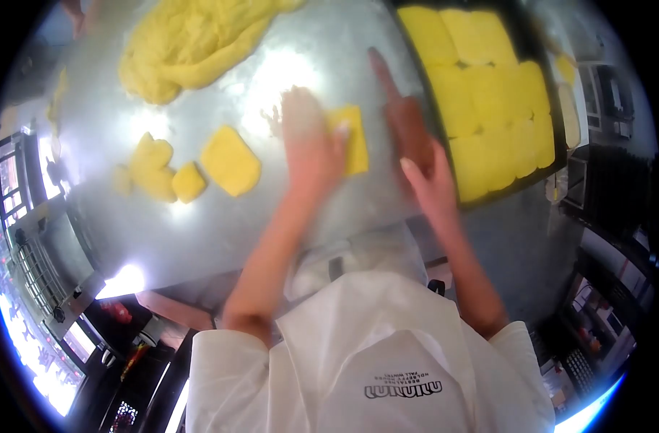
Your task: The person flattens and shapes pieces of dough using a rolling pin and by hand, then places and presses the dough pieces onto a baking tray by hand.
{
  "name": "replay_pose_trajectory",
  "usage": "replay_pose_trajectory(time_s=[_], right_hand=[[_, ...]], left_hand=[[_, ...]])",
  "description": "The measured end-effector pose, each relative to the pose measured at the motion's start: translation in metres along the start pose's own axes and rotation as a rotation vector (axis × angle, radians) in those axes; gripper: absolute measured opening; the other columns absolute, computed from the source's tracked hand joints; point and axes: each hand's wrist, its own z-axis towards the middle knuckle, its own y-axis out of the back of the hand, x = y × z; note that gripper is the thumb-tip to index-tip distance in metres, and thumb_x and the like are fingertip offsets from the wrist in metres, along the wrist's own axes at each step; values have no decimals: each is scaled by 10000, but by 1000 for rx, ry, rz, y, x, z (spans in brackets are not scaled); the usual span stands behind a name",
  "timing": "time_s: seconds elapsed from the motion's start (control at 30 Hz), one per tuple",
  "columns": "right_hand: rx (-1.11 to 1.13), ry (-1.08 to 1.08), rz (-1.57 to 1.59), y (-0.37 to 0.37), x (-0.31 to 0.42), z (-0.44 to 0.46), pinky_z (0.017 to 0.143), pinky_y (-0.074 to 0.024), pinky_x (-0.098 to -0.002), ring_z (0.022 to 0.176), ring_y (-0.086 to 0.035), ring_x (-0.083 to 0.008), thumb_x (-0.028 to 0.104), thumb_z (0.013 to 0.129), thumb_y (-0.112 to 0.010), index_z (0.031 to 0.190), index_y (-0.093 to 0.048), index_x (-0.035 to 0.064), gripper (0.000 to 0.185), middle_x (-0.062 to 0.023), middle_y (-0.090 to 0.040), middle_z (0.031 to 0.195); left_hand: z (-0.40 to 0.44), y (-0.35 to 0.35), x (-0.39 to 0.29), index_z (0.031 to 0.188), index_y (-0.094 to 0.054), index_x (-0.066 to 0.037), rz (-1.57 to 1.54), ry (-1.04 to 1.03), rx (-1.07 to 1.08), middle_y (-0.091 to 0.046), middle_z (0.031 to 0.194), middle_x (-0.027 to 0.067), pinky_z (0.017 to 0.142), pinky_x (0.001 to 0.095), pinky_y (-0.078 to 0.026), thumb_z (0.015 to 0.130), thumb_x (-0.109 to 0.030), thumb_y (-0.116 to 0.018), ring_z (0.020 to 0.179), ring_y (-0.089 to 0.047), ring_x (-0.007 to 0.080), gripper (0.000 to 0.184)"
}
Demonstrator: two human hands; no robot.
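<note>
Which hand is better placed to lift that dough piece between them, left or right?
Left, I'd judge. The left hand, though blurred, is right beside the dough piece, its thumb overlapping it in view. The right hand is farther off, at the rolling pin's near end.

The metal table (178, 245) is brightly lit, its surface burned to white by glare in the far middle, with smaller reflections scattered around the dough pieces (230, 160) at left. Another white flare is caught at the table's near left corner. Detail is lost to overexposure along the left edge, and a bluish-white streak is seen at the near right, while the surroundings at right are left dim. The left hand (311, 137) is smeared by blur, most at the fingers; the rolling pin (410, 130) is softened too. Straight lines are bowed by wide-angle distortion, and the corners are swallowed by black.
</note>
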Motion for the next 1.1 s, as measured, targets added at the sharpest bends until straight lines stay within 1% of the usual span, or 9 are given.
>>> replay_pose_trajectory(time_s=[0.17,0.27,0.37,0.43,0.57,0.63,0.7,0.97,1.1], right_hand=[[-16,58,-354,3,0,13,881,-557,-348,998,-717,-207,290,928,-813,1483,-497,35,688,-124,-717,1165],[-2,94,-394,3,11,18,871,-561,-363,991,-730,-229,310,913,-829,1456,-524,44,677,-145,-733,1131],[119,195,-469,3,24,26,843,-568,-381,937,-746,-272,363,901,-828,1460,-534,110,680,-156,-750,1077],[273,191,-662,5,44,25,830,-572,-390,914,-753,-300,384,892,-826,1465,-536,146,685,-147,-759,1040],[657,344,-987,-14,68,49,871,-583,-481,976,-742,-385,540,898,-738,1500,-553,229,702,-163,-761,1153],[495,517,-1042,-30,40,88,796,-563,-502,891,-729,-399,604,934,-641,1454,-574,234,642,-139,-765,1021],[307,630,-975,-46,39,116,656,-544,-493,767,-715,-390,608,943,-639,1377,-600,185,608,-133,-748,857],[312,711,-937,-25,20,71,624,-536,-483,710,-702,-375,576,937,-667,1480,-576,201,666,-125,-730,794],[208,657,-981,-41,27,88,639,-543,-475,713,-703,-374,544,935,-679,1475,-578,198,649,-120,-729,783]], left_hand=[[0,-14,-20,1559,-340,97,116,-44,152,-362,1611,315,1265,555,-232,945,-457,-732,1519,-315,479,915],[-3,-14,-17,1572,-346,68,102,-62,129,-374,1613,300,1258,543,-246,982,-389,-696,1503,-352,476,824],[-4,23,-6,1589,-359,27,-277,138,30,-402,1613,279,1245,518,-281,1022,-296,-624,1484,-402,460,704],[0,62,0,1441,-563,10,-135,113,-287,-586,1419,254,1130,486,-401,1032,-198,-555,1333,-528,449,460],[-17,71,67,952,-675,-8,196,-48,-78,-670,977,196,842,496,-477,1037,-205,-562,968,-602,416,242],[-4,45,71,755,-609,-32,349,-76,0,-631,804,167,721,512,-456,1037,-221,-570,798,-578,400,342],[26,47,66,741,-595,-37,349,-84,-45,-609,755,185,680,525,-455,1054,-311,-538,747,-579,407,419],[-45,44,58,715,-573,-54,297,-38,17,-582,724,162,661,517,-446,1021,-272,-567,706,-571,381,376],[0,48,52,708,-603,-62,353,1,3,-605,711,180,679,538,-460,1039,-285,-531,727,-599,403,405]])
